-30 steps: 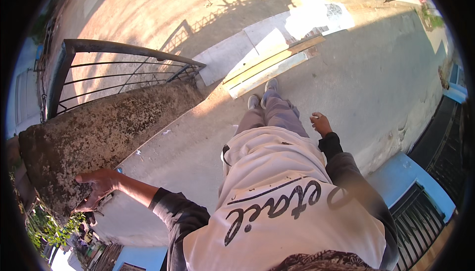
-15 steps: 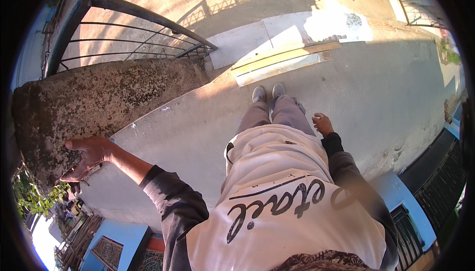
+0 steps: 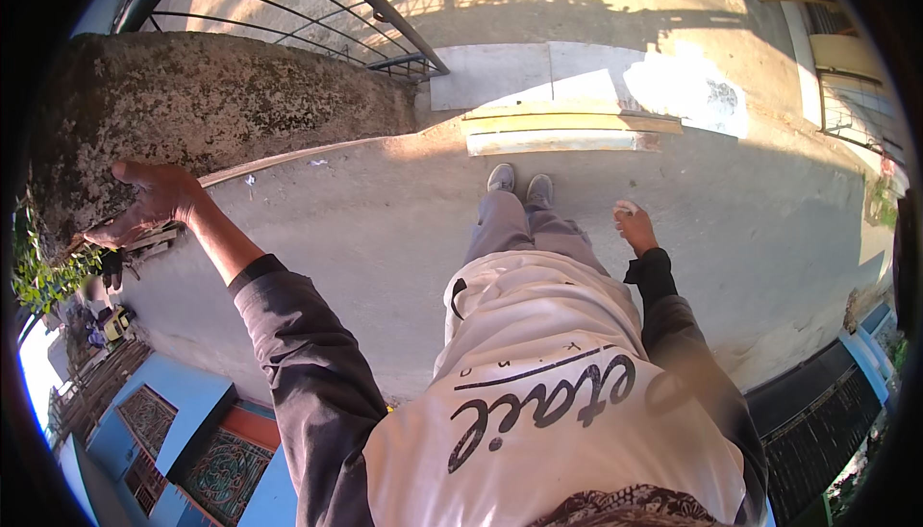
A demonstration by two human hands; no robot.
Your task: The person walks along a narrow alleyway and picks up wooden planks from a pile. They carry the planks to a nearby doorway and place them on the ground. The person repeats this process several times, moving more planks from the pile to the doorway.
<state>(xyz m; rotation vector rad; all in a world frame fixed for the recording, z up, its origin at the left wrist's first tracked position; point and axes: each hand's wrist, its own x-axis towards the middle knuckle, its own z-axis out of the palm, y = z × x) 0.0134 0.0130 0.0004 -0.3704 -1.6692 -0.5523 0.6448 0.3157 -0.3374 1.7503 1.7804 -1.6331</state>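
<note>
My left hand (image 3: 149, 202) is stretched out to the left, palm flat and fingers straight, against the lower edge of a rough, mossy concrete wall (image 3: 221, 104). It holds nothing. My right hand (image 3: 635, 229) hangs by my hip with its fingers curled around a small white object (image 3: 625, 208); what the object is I cannot tell. I wear a white shirt (image 3: 538, 373) with dark sleeves, grey trousers and grey shoes (image 3: 519, 181), and I stand on a concrete pavement (image 3: 385, 229).
A black metal railing (image 3: 317, 8) tops the wall. Yellow and white planks (image 3: 567, 131) lie ahead of my feet beside a pale slab (image 3: 596, 75). Green plants (image 3: 38, 272) and blue gates (image 3: 163, 421) are at the lower left, a dark gate (image 3: 817, 421) at the lower right.
My left arm has lifted and reached farther out, the hand now higher along the wall. The view has swung, bringing wall and railing closer. My right hand stays by my hip.
</note>
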